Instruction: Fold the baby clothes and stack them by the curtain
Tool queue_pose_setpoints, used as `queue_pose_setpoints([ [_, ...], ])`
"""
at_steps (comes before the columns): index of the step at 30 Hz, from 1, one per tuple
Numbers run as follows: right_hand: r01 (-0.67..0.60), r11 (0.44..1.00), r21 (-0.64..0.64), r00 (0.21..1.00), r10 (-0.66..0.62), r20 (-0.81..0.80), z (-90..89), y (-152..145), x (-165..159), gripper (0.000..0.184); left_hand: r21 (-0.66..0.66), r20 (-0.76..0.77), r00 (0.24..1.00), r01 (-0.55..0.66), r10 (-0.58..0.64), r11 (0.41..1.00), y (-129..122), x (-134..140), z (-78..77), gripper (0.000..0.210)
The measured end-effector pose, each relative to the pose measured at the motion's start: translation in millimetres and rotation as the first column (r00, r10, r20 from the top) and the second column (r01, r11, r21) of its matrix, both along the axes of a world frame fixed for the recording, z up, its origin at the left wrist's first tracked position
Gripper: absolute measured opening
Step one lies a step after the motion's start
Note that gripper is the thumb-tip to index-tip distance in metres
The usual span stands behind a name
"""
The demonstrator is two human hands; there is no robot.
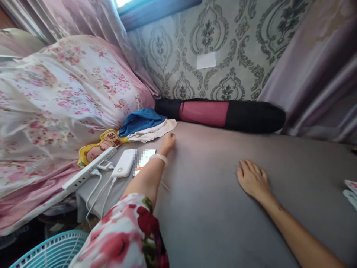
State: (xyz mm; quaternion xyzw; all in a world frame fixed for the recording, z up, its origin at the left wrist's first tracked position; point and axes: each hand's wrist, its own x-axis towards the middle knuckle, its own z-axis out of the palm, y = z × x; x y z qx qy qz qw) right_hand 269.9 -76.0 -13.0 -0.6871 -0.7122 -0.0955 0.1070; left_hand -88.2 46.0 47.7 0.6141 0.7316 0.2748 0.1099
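Note:
My left hand (169, 142) reaches forward over the grey surface, its fingers curled in beside the edge of a pale folded cloth (153, 131). Whether anything is inside those fingers is hidden. A blue cloth (142, 121) lies against the pale one. Under my left forearm, partly covered, is a phone (145, 160) with a lit screen. Farther right, my right hand (253, 179) rests palm down on the grey sheet (206, 208), fingers stretched out and holding nothing.
A white power bank (124, 163) with cables sits beside a power strip (89, 169) and a yellow cartoon cushion (100, 145). Along the wall lies a black and red long bag (206, 113). Floral fabric (83, 85) bulges at left, above a turquoise basket (52, 242).

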Motion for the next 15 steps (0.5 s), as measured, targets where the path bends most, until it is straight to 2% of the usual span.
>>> queue_pose_setpoints([
  [2, -0.005, 1.000, 0.016, 1.000, 0.005, 0.007, -2.2, 1, 1, 0.059, 0.011, 0.001, 0.982, -0.190, 0.190, 0.982, -4, -48, 9.2, 0.040],
  [4, -0.010, 1.000, 0.020, 1.000, 0.009, 0.005, -4.9, 3, 3, 0.058, 0.018, 0.003, 0.940, -0.342, 0.342, 0.940, -10, -89, 18.9, 0.040],
  [7, -0.007, 1.000, 0.017, 1.000, 0.007, -0.018, -9.4, 6, 5, 0.058, 0.048, 0.005, 0.869, -0.494, 0.494, 0.868, -18, -138, 33.1, 0.042],
  [11, -0.011, 1.000, 0.025, 0.999, 0.012, -0.046, -13.9, 9, 7, 0.058, 0.153, 0.008, 0.809, -0.581, 0.587, 0.799, -15, -180, 47.9, 0.038],
  [15, -0.004, 0.998, 0.065, 1.000, 0.006, -0.023, -14.2, 8, 6, 0.059, 0.223, 0.030, 0.850, -0.518, 0.525, 0.826, 4, -205, 58.8, 0.038],
])
